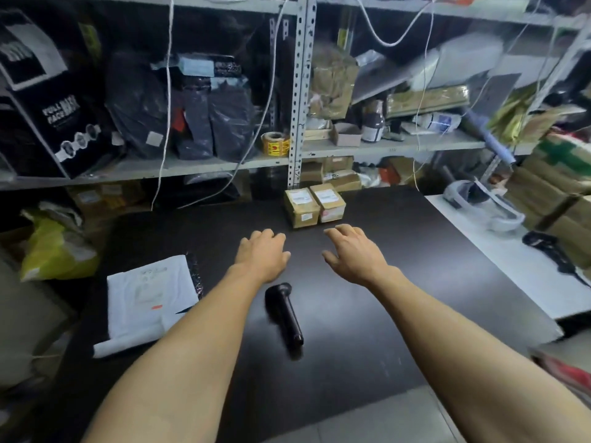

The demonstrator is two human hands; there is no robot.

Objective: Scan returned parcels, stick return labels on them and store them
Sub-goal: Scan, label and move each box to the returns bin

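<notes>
A head-worn camera looks down at a dark surface (399,266) with 2 bare forearms stretched forward over it. The left hand (263,254) and the right hand (353,252) hover side by side, palms down, fingers relaxed and loosely spread, holding nothing. Just beyond the fingertips, at the far edge of the surface, 2 small cardboard parcels (315,204) sit touching each other, each with a white label on top. Near the person, between the forearms, a black handheld barcode scanner (284,314) lies on its side. To the left, a white plastic mailer bag (148,298) lies flat, with printed labels facing up. Behind the surface stands a metal shelving unit (300,91) crammed with dark plastic bags, cardboard boxes and loose white cables; a roll of yellow stickers (275,142) rests on its middle shelf. At the right, a white table (511,266) carries a headset-like device (486,204).
</notes>
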